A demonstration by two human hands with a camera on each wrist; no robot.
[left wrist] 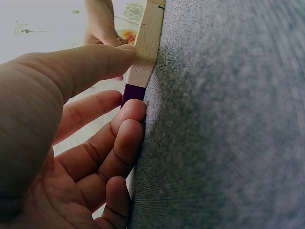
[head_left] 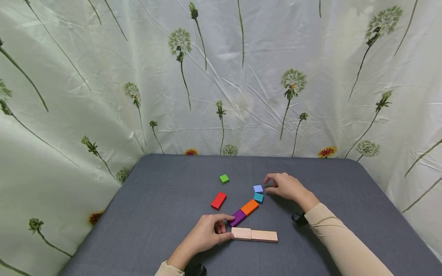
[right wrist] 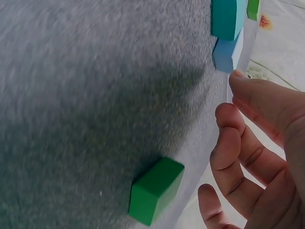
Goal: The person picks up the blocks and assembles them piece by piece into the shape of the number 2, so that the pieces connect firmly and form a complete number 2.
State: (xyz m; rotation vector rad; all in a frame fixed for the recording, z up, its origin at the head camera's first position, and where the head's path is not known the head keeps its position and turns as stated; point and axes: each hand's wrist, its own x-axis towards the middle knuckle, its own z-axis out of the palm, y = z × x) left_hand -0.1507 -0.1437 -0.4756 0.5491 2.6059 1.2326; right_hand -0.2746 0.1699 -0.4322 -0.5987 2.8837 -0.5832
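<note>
My left hand (head_left: 207, 232) touches the left end of a pale wooden block (head_left: 241, 233) with its thumb. Its index fingertip meets the end of a purple block (head_left: 237, 218), while the other fingers bend loosely. A second wooden block (head_left: 264, 236) continues the pale row. From the purple block, an orange block (head_left: 250, 207), a teal block (head_left: 258, 197) and a light blue block (head_left: 258, 189) run up to the right. Just right of the light blue one is my right hand (head_left: 286, 186), holding nothing, with thumb and fingertips apart.
A red block (head_left: 219, 201) and a light green block (head_left: 224, 179) lie left of the coloured row. The right wrist view shows a dark green block (right wrist: 155, 191) on the grey tabletop (head_left: 165, 199). A flowered curtain (head_left: 255, 88) hangs behind the table.
</note>
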